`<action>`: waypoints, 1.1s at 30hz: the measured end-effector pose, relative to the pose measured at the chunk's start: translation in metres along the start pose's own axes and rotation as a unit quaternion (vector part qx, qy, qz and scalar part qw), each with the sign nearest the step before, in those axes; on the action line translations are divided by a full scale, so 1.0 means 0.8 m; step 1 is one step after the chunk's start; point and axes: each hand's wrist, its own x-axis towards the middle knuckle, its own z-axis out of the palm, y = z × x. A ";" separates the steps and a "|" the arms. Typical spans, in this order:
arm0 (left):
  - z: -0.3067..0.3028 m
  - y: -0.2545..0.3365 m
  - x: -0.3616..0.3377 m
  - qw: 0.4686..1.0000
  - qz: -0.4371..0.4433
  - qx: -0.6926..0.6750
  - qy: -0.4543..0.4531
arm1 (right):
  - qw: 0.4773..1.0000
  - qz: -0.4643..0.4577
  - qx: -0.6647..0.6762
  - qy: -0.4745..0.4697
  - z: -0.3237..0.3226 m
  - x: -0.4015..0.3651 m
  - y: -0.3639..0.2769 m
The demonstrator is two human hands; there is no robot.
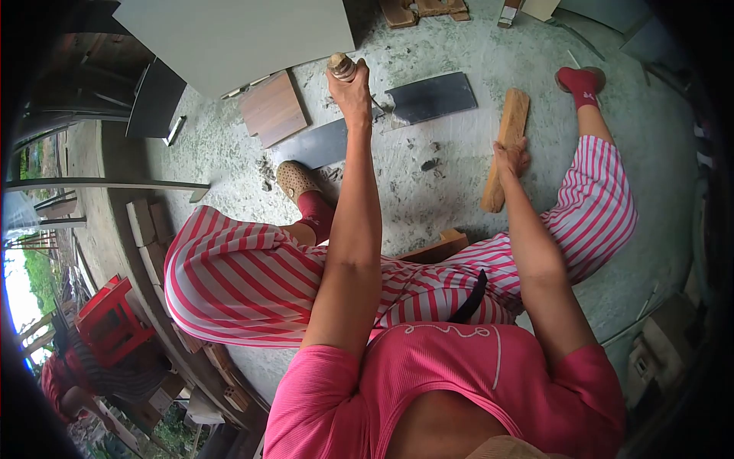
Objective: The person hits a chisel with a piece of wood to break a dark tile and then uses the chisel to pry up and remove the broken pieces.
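My left hand (352, 92), stretched forward at the upper middle, is closed round an upright handle (342, 66) with a round wooden top; its lower part is hidden by the hand. Beneath and beside it lie two dark flat pieces, one (432, 98) to the right with a ragged left end and one (310, 147) to the left. A brown wood-grain board (273, 109) is left of the hand. My right hand (511, 157) grips the middle of a thick wooden block (514, 115), which lies slanted on the grey floor (428, 191).
My clog-clad foot (297, 180) is beside the left dark piece; my other foot (579, 80) is far right. A large pale panel (237, 38) is at top left. Another wooden piece (443, 247) lies near my legs. A person (73, 382) is at lower left by a red stool (115, 321).
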 end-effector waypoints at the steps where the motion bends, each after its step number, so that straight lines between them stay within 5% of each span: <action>1: 0.000 -0.002 0.002 1.000 0.001 0.001 -0.001 | 1.000 0.005 -0.007 0.004 0.000 -0.003 0.001; 7: -0.018 -0.006 0.018 0.993 0.000 0.103 -0.055 | 1.000 0.026 -0.003 0.004 -0.003 -0.010 0.012; 10: -0.036 0.003 0.029 0.980 -0.092 0.116 -0.136 | 1.000 0.017 0.011 0.004 -0.008 -0.012 0.010; 15: -0.042 0.021 0.024 0.979 -0.080 0.133 -0.129 | 0.995 -0.012 0.095 -0.028 -0.009 0.014 -0.003; 18: -0.036 0.022 0.021 0.980 -0.027 0.160 -0.117 | 0.898 -0.079 0.423 -0.098 -0.017 0.015 -0.019; 19: -0.034 0.023 0.022 0.976 -0.023 0.161 -0.142 | 0.898 -0.080 0.422 -0.097 -0.034 0.009 -0.026; 22: -0.035 0.025 0.019 0.974 -0.021 0.150 -0.167 | 0.754 -0.053 0.576 -0.311 -0.087 -0.028 -0.053; 23: -0.034 0.026 0.016 0.975 -0.024 0.137 -0.175 | 0.755 -0.055 0.574 -0.314 -0.110 -0.057 -0.061; 25: -0.033 0.031 0.012 0.975 -0.026 0.121 -0.183 | 0.654 -0.004 0.639 -0.405 -0.144 -0.110 -0.065; 28: -0.029 0.029 0.014 0.962 -0.035 0.188 -0.195 | 0.664 -0.045 0.600 -0.444 -0.152 -0.148 -0.047; 31: -0.025 0.026 0.013 0.958 -0.025 0.200 -0.206 | 0.640 0.010 0.564 -0.521 -0.127 -0.159 -0.030; 33: -0.024 0.025 0.009 0.956 -0.029 0.201 -0.210 | 0.737 0.012 0.484 -0.471 -0.108 -0.161 -0.025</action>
